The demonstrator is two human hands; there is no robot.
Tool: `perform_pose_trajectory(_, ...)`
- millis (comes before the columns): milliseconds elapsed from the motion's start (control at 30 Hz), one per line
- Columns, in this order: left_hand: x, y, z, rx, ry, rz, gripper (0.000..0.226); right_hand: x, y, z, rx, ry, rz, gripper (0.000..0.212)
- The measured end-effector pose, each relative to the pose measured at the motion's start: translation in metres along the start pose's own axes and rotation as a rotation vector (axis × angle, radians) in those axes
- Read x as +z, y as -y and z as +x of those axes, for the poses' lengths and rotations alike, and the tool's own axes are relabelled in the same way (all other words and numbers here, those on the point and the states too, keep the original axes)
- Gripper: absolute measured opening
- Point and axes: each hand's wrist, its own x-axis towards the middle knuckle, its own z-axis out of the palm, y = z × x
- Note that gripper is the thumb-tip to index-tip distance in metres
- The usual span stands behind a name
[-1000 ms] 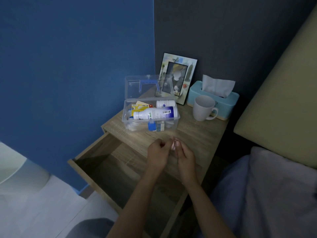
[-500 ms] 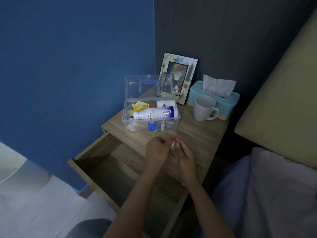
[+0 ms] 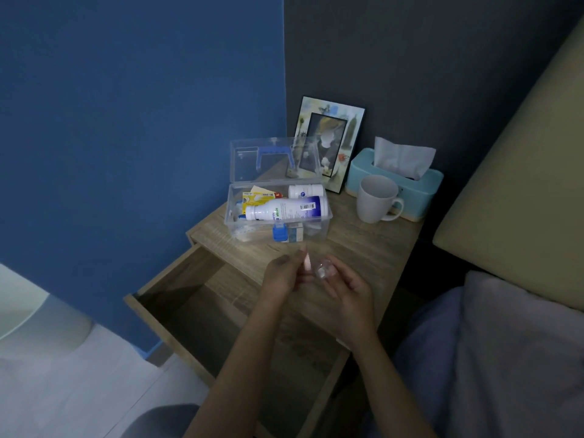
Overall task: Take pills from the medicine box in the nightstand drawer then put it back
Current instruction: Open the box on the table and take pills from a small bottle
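The clear plastic medicine box (image 3: 252, 233) stands open on the nightstand top (image 3: 363, 248), its lid (image 3: 243, 162) tilted back. Inside lie a white bottle with a blue label (image 3: 284, 210), a second white bottle (image 3: 305, 191) and a yellow packet (image 3: 257, 197). In front of the box, over the nightstand's front edge, my left hand (image 3: 279, 276) pinches a small pink strip (image 3: 307, 263). My right hand (image 3: 346, 287) holds a small clear piece (image 3: 322, 270) at its fingertips, close beside the strip. What the clear piece is cannot be made out.
The nightstand drawer (image 3: 202, 308) is pulled open below my hands. A white mug (image 3: 376, 200), a teal tissue box (image 3: 423, 188) and a picture frame (image 3: 328, 140) stand behind and to the right of the box. Bedding (image 3: 505, 358) lies at the right.
My hands, pressed together before, have drawn slightly apart. The pink strip stays in the left hand and a clear piece now shows at the right fingertips.
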Motion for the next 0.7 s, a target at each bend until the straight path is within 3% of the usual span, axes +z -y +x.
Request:
perform_pose_trajectory(100,0.0,0.013,-0.003,-0.08,0.153,-0.253,0.038,-0.004,0.0,0.001,-0.011,-0.012,0.019,0.021)
perform_pose_trajectory(233,-0.003,0.019,-0.007,-0.032,0.217,-0.411,0.029,-0.011,0.0,0.004,-0.023,-0.015,-0.002,0.021)
perform_pose_trajectory(467,-0.004,0.028,-0.008,0.036,0.3,-0.385,0.019,-0.027,0.01,0.011,0.002,0.064,-0.223,0.048)
perform_pose_trajectory(567,-0.005,0.033,-0.006,0.07,0.296,-0.373,0.013,-0.033,0.012,0.012,0.027,0.104,-0.311,0.05)
perform_pose_trajectory(700,-0.009,0.036,-0.001,0.103,0.297,-0.234,0.033,-0.043,0.012,0.013,0.012,0.139,-0.447,0.035)
